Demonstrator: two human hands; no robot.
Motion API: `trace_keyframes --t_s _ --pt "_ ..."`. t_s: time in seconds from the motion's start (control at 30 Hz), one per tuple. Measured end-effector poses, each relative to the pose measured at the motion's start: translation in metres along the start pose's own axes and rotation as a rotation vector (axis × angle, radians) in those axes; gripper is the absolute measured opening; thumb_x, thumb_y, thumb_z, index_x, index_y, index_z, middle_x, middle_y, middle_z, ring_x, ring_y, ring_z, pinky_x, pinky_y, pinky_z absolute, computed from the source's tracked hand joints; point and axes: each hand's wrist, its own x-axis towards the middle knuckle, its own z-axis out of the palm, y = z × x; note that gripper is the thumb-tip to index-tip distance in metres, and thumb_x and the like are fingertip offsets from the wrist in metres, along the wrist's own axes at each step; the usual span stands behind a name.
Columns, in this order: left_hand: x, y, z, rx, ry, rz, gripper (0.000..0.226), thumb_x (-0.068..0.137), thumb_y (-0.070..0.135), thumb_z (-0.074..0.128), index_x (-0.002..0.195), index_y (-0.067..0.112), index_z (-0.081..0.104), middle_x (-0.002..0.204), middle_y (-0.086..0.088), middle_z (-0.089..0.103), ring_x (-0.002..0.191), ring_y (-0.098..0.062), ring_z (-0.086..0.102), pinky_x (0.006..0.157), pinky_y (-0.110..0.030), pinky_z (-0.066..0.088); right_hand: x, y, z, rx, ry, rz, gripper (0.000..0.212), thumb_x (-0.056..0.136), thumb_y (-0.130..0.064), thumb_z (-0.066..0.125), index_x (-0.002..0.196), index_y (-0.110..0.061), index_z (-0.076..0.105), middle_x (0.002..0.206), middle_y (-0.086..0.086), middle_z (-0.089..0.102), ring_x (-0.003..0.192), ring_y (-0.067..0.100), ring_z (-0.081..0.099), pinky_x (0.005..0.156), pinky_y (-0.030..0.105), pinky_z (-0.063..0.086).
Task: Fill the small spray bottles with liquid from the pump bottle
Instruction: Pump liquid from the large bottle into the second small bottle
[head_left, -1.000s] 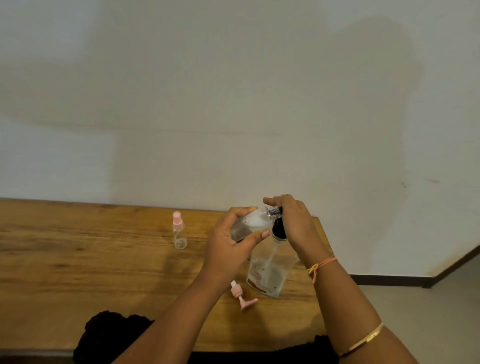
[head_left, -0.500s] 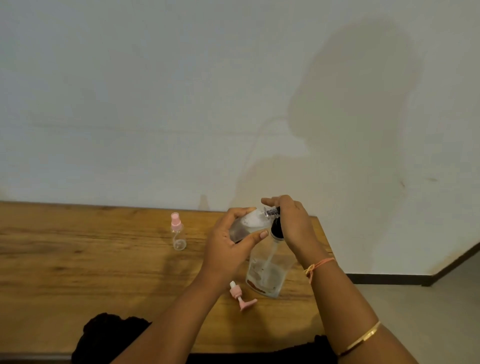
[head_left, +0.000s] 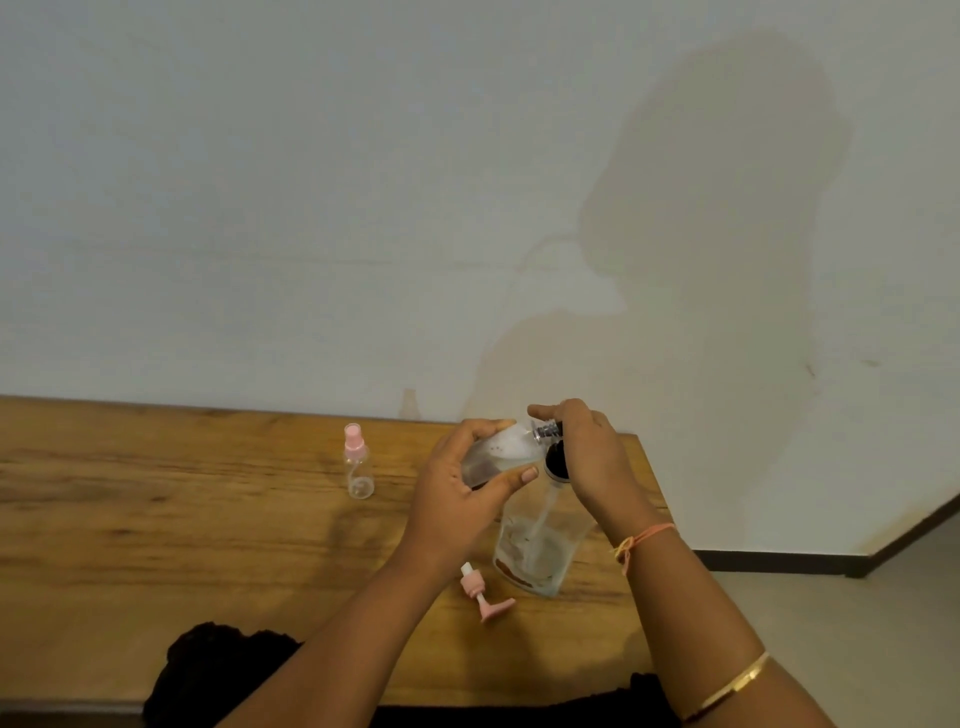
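Observation:
My left hand (head_left: 457, 499) grips a small clear spray bottle (head_left: 501, 452) with no cap, tilted so its threaded neck points right. My right hand (head_left: 592, 457) curls over the pump head of the clear pump bottle (head_left: 535, 551), which stands on the wooden table (head_left: 156, 519) with a black collar and a little liquid at its bottom. The small bottle's neck meets the pump spout under my right fingers; the spout itself is hidden. A loose pink spray cap (head_left: 480, 592) lies on the table in front of the pump bottle. A second small spray bottle (head_left: 357, 465), pink-capped, stands upright to the left.
The table runs along a white wall and ends just right of the pump bottle, with floor beyond. Dark cloth (head_left: 218, 670) lies at the near edge below my arms.
Both hands keep the same hold on the small bottle and the pump head. Only the view has shifted slightly.

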Motion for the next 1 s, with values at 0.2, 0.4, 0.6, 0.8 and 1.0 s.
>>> trace_keyframes --t_s 0.2,0.4,0.6,0.8,1.0 --pt "-0.0006 0.0033 0.0012 -0.036 0.009 0.008 0.038 0.069 0.013 0.077 0.094 0.036 0.059 0.101 0.010 0.063 0.094 0.002 0.060 0.071 -0.012 0.050 0.0051 -0.0015 -0.0047 -0.014 -0.029 -0.022 0.038 0.094 -0.034 0.028 0.094 -0.036 0.066 0.107 -0.012 0.055 0.116 0.018 0.049 0.110 0.051 0.025" --pt "-0.0005 0.0008 0.0015 0.001 -0.001 -0.021 0.037 0.072 0.013 0.077 0.094 0.036 0.058 0.103 0.007 0.063 0.093 0.003 0.059 0.069 -0.008 0.048 0.0026 0.0024 0.0017 -0.059 0.008 -0.051 0.037 0.095 -0.027 0.023 0.088 -0.036 0.059 0.120 -0.003 0.053 0.126 0.022 0.041 0.111 0.058 0.019" --pt "-0.0009 0.0032 0.0012 -0.037 0.003 -0.008 0.036 0.065 0.028 0.075 0.095 0.036 0.059 0.102 0.010 0.064 0.095 -0.002 0.061 0.074 -0.017 0.053 0.0036 -0.0021 0.0007 0.006 -0.012 -0.045 0.038 0.092 -0.032 0.026 0.083 -0.038 0.063 0.104 -0.014 0.049 0.113 0.014 0.045 0.111 0.055 0.022" --pt "0.0001 0.0024 0.0018 -0.027 0.005 0.004 0.038 0.070 0.012 0.077 0.093 0.035 0.058 0.100 0.011 0.063 0.091 0.006 0.059 0.070 -0.010 0.049 0.0030 -0.0020 0.0005 0.005 -0.008 -0.039 0.038 0.088 -0.038 0.026 0.079 -0.040 0.063 0.101 -0.016 0.051 0.118 0.017 0.046 0.112 0.056 0.020" --pt "0.0003 -0.0010 0.0027 0.009 0.000 -0.023 0.038 0.071 0.015 0.077 0.094 0.038 0.057 0.105 0.007 0.063 0.098 -0.003 0.059 0.071 -0.010 0.049 0.0029 0.0039 0.0017 -0.020 0.017 -0.061 0.037 0.092 -0.034 0.025 0.083 -0.037 0.060 0.103 -0.015 0.047 0.122 0.017 0.043 0.113 0.056 0.018"
